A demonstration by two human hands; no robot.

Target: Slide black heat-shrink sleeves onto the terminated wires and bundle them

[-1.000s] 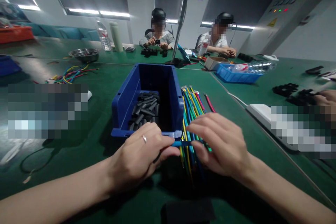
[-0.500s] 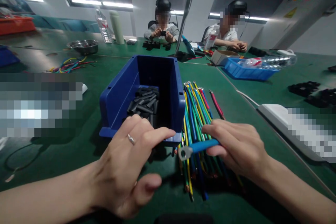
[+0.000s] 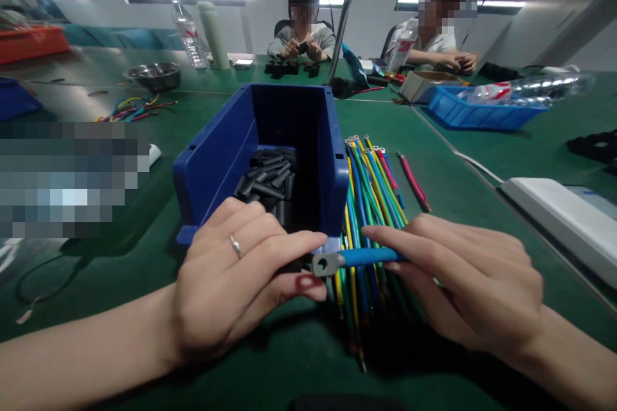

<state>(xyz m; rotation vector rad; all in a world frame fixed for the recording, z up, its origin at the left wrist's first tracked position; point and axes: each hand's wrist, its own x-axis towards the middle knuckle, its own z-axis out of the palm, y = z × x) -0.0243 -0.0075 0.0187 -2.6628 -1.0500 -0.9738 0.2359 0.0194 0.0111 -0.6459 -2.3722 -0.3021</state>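
Both hands meet at the blue bin's (image 3: 270, 141) near edge: right hand (image 3: 475, 279) pinches a blue wire (image 3: 366, 257), left hand (image 3: 236, 276) pinches a black sleeve (image 3: 295, 265) at its lug.

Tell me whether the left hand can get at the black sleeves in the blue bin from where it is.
Probably yes: the left hand rests at the low open front of the blue bin, and nothing covers the black sleeves.
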